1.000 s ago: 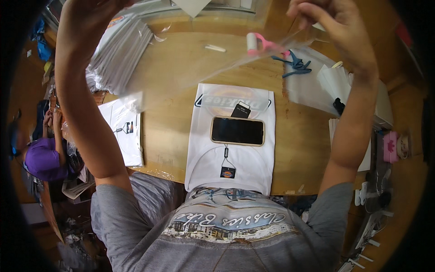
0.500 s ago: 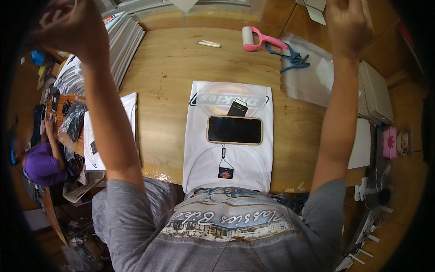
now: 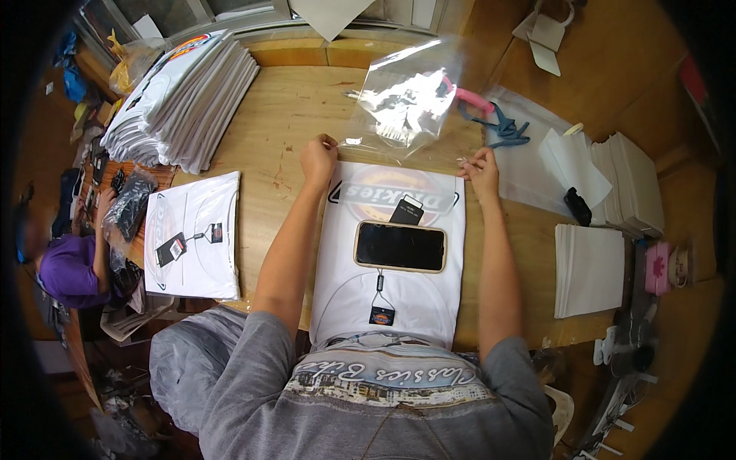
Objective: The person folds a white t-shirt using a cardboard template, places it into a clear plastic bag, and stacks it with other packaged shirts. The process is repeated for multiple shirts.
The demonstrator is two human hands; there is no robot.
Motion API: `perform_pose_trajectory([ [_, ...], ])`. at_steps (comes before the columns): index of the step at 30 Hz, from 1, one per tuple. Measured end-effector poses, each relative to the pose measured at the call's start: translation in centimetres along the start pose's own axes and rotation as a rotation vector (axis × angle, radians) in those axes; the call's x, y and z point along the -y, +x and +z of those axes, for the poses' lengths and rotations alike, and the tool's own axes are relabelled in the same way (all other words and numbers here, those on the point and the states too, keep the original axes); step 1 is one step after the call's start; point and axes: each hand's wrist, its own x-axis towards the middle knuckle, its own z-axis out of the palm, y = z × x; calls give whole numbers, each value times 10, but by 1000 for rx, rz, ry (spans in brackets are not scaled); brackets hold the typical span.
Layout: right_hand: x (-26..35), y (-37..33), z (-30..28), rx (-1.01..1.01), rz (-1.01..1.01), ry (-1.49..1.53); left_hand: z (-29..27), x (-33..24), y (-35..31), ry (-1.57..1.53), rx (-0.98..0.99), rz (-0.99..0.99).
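Hands apart, fingers on clear bag

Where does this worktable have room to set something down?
The tabletop is bare between the tall folded-shirt stack and the clear plastic bag, and in a narrower strip between the right forearm and the white sheet stack. Past the right hand it is crowded: pink handle, blue strap, plastic sheeting.

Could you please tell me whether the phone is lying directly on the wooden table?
No, the phone lies on top of the folded white shirt.
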Motion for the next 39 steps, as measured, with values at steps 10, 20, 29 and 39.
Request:
perform_pose_trajectory([
  [10, 8, -12, -26, 141, 248, 16, -15, 14, -1, -464, 390, -128],
  [20, 2, -47, -25, 106, 141, 5, -31, 21, -31, -486, 470, -92],
  [29, 35, -131, -4, -229, -129, -658, -53, 31, -80, -451, 448, -128],
  [39, 80, -158, 53, 668, -455, -952, -53, 18, -104, -173, 248, -66],
])
